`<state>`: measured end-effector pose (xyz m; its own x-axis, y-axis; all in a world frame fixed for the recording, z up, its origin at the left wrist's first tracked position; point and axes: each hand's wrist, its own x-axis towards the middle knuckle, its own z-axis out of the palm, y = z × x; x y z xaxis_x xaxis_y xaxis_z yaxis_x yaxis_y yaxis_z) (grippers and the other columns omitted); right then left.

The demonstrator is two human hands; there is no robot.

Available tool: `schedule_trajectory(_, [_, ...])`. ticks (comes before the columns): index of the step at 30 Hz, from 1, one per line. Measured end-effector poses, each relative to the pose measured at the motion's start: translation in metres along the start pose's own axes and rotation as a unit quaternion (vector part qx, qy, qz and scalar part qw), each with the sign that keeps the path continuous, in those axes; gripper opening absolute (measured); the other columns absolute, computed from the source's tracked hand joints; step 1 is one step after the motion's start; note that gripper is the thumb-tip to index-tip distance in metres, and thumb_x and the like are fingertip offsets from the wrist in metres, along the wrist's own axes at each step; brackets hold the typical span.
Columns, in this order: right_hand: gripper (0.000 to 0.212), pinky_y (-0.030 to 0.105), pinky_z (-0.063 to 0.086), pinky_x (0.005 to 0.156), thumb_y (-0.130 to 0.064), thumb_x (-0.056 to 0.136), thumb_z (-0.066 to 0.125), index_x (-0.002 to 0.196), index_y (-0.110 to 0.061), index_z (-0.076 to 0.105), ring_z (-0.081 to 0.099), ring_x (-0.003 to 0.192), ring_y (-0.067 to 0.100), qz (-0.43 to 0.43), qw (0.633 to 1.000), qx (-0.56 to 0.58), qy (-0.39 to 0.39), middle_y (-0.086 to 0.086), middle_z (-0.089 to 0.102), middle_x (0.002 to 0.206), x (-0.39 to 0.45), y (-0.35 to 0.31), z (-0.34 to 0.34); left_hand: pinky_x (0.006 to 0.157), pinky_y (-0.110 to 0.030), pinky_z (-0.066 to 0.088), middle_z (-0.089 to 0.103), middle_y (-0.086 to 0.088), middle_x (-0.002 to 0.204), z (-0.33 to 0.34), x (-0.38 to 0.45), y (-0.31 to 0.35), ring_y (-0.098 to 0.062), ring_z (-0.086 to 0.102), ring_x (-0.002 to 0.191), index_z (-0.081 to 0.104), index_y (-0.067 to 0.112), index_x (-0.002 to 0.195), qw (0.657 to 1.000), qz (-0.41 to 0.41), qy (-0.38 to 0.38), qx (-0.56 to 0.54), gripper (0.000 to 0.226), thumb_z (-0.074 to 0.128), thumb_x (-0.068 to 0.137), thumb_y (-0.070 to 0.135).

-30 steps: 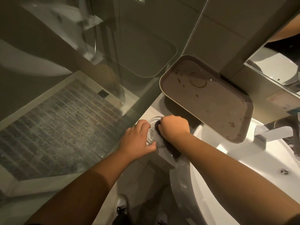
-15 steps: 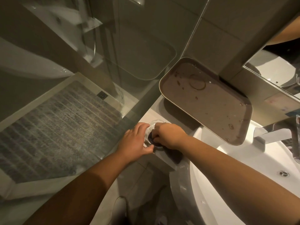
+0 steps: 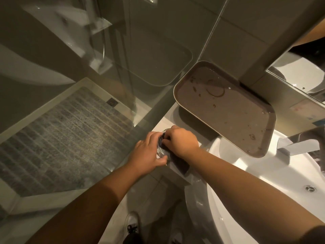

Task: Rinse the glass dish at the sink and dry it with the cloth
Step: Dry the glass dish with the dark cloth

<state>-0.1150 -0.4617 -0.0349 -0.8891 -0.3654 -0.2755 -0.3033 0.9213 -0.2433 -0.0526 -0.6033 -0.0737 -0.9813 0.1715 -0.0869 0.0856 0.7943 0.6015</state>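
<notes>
A small clear glass dish [image 3: 161, 150] rests on the white ledge left of the sink, mostly covered by both hands. My left hand [image 3: 148, 151] grips its left rim, thumb along the near side. Inside the dish, my right hand [image 3: 181, 142] presses a dark cloth [image 3: 178, 162], whose loose end trails toward me over the ledge. The white sink basin [image 3: 263, 191] lies to the right with its faucet [image 3: 295, 145] at the far right.
A brown tray [image 3: 228, 110] with wet spots leans against the tiled wall, overhanging the sink's back edge. A glass shower screen [image 3: 123, 71] stands close on the left of the ledge. A mirror [image 3: 299, 73] hangs at upper right. My shoe [image 3: 132, 226] shows below.
My right hand has pushed the cloth further left into the dish, closer to my left hand. The view has shifted slightly; the dish stays on the ledge.
</notes>
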Motion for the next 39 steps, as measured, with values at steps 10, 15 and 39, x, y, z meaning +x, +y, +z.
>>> schedule_trajectory(10, [0.023,0.035,0.045,0.067,-0.029,0.092,0.054,0.107,-0.017,0.067,0.062,0.090,0.033,0.035,0.990,-0.133,-0.032,0.005,0.059,0.106,0.004,0.005,-0.016,0.089,-0.040,0.041,0.045,-0.006,0.136,0.005,0.000,0.008,-0.032,0.059,0.106,0.040,0.013,0.135,0.999,-0.024,0.025,0.032,0.080,0.071,0.069,0.045])
schedule_trajectory(15, [0.026,0.037,0.050,0.066,-0.027,0.086,0.060,0.110,-0.019,0.064,0.062,0.086,0.032,-0.011,0.984,-0.143,-0.106,0.003,0.057,0.105,-0.005,0.022,-0.011,0.090,-0.041,0.040,0.045,-0.006,0.136,0.005,0.000,0.009,-0.032,0.058,0.108,0.040,0.013,0.134,0.999,-0.024,0.025,0.037,0.080,0.071,0.068,0.046])
schedule_trajectory(39, [0.021,0.038,0.054,0.075,-0.027,0.090,0.061,0.109,-0.029,0.069,0.058,0.094,0.024,-0.195,0.959,-0.138,-0.153,-0.002,0.058,0.110,-0.005,0.021,-0.021,0.091,-0.041,0.040,0.046,-0.007,0.134,0.006,0.004,0.004,-0.031,0.057,0.108,0.041,0.012,0.134,1.000,-0.008,0.017,0.017,0.081,0.071,0.067,0.046])
